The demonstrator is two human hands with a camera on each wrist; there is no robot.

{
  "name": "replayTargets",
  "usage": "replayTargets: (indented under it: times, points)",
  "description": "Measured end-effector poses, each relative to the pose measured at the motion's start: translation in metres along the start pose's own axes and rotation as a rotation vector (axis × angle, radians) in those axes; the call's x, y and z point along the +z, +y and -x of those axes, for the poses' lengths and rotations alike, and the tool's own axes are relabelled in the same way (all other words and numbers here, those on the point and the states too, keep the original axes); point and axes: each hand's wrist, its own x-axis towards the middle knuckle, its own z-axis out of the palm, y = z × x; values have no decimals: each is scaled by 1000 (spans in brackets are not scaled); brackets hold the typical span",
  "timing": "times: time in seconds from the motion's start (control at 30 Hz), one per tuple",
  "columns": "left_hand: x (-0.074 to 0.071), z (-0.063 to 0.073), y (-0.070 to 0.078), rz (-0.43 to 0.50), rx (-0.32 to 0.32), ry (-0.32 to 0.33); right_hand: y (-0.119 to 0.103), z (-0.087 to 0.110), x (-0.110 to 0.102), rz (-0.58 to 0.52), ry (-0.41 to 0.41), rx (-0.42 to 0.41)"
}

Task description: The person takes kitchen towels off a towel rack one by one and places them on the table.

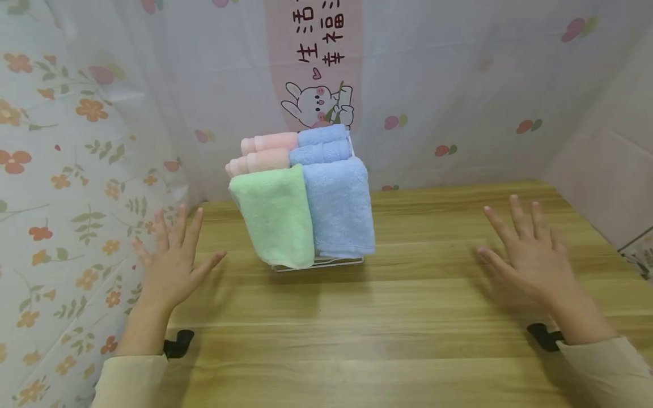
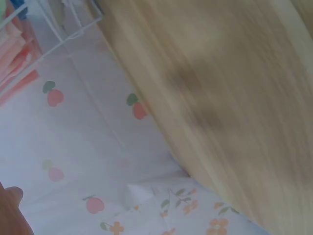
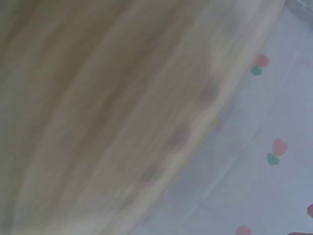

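Note:
My left hand [image 1: 173, 266] hovers over the left side of the table, fingers spread and straight, holding nothing. Likewise spread and bare, my right hand [image 1: 538, 266] is above the table's right side. Between them stands a white wire basket [image 1: 336, 263] packed with folded towels. A green towel [image 1: 275, 218] and a blue towel [image 1: 340, 207] hang over its front. Behind these lie pink towels [image 1: 270, 160] on the left and smaller blue towels [image 1: 321, 152] on the right. The left hand is nearer the basket; neither touches it. In the left wrist view, a fingertip [image 2: 12, 208] shows at the lower left.
The wood-grain table [image 1: 408, 328] runs up to a white printed curtain [image 1: 459, 85] with a rabbit picture [image 1: 318, 105]. A flowered curtain [image 1: 76, 187] borders the left side, and a pale panel [image 1: 607, 153] the right. Black wrist mounts [image 1: 178, 344] sit at both cuffs.

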Motion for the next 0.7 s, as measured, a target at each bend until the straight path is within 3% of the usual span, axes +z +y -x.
replayTargets:
  times: [0.3, 0.53, 0.7]
  points:
    - [-3, -4, 12, 165, 61, 71, -25, -10, -7, -51, 39, -39]
    - [-4, -11, 22, 287, 148, 146, -49, -18, -11, -104, 118, -99]
    - [-4, -17, 27, 346, 184, 165, -68, -25, -15, -168, 157, -140]
